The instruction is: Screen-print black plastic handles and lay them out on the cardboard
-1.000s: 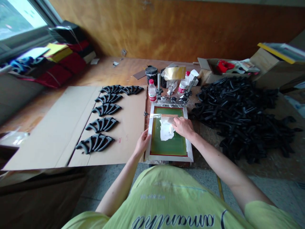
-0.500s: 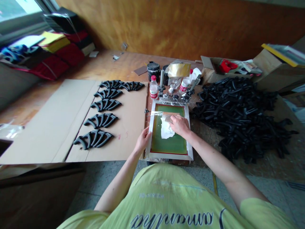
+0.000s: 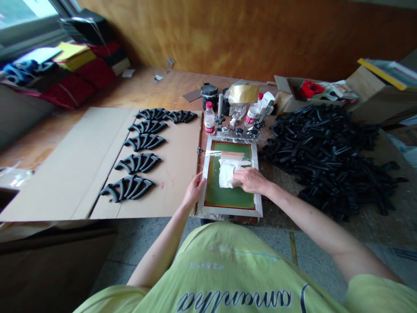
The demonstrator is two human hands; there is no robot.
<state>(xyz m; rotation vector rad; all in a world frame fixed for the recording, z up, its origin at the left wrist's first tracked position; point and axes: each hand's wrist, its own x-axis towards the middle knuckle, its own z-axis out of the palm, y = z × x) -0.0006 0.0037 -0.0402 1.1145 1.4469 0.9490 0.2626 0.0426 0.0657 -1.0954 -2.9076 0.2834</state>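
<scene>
Now the left hand grips the left rim of the frame on the worktop. Inside, the right hand touches a white patch beside a bar; I cannot tell its grip.

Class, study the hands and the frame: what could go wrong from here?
1. The right hand is at the white patch on the green mesh, so it might smear.
2. The left hand is at the frame; a push might shift it.
3. The bottle stands near the frame's far left corner; a knock could tip it.
</scene>
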